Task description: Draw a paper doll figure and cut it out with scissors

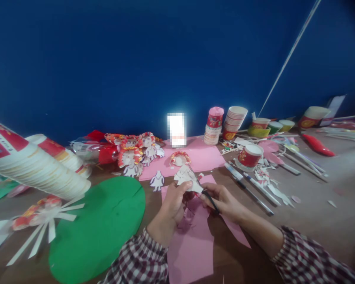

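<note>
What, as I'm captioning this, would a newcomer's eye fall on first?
Probably the glowing rectangle, mid-picture before the blue wall. Then the big green sheet at lower left. Below the glow, the left hand holds white paper and the right hand scissors.

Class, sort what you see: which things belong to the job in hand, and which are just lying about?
In the job:
white paper piece, in the left hand
black-handled scissors, in the right hand

Apparently just lying about:
green oval sheet
leaning cup stack
pens
red pepper-shaped thing
</note>
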A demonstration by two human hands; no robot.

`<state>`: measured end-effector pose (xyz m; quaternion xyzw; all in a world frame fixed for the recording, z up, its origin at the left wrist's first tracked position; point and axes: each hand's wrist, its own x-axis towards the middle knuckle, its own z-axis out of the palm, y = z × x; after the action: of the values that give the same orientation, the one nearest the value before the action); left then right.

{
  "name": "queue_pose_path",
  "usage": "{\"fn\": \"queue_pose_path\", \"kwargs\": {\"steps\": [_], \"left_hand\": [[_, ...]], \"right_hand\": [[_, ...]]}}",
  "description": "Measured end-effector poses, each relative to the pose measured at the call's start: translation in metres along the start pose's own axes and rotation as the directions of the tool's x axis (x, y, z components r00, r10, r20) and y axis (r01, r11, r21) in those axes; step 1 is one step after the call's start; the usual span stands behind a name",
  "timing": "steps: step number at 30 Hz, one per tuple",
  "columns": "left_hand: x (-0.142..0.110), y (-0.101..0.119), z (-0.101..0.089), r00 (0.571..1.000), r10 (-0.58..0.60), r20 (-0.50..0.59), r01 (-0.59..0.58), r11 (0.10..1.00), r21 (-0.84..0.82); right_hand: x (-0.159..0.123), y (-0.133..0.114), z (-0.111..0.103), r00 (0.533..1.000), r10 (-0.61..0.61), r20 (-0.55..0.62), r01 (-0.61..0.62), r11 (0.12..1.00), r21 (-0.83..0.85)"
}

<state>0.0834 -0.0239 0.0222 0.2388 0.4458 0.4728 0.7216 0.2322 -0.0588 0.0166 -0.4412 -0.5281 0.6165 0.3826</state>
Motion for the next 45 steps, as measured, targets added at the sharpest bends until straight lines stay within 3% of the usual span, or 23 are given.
{"fn": "queue_pose_path", "kwargs": {"steps": [5,11,45], "left_hand": [[0.000,0.000,0.000,1.000,-0.019,-0.010,0.019,1.000,0.014],[0.001,-0.001,-0.004,0.998,0.019,0.055,-0.022,0.999,0.045],[0.010,-0.010,-0.012,0.998,0.023,0.060,-0.022,1.000,-0.019]], "right_hand": [[0.000,0.001,-0.001,1.000,-0.018,0.007,0.018,1.000,-0.011],[-0.001,0.001,-0.002,0.999,-0.032,0.012,0.033,0.999,-0.003],[0.000,0.000,0.005,1.000,-0.003,-0.010,0.002,0.997,-0.080]]}}
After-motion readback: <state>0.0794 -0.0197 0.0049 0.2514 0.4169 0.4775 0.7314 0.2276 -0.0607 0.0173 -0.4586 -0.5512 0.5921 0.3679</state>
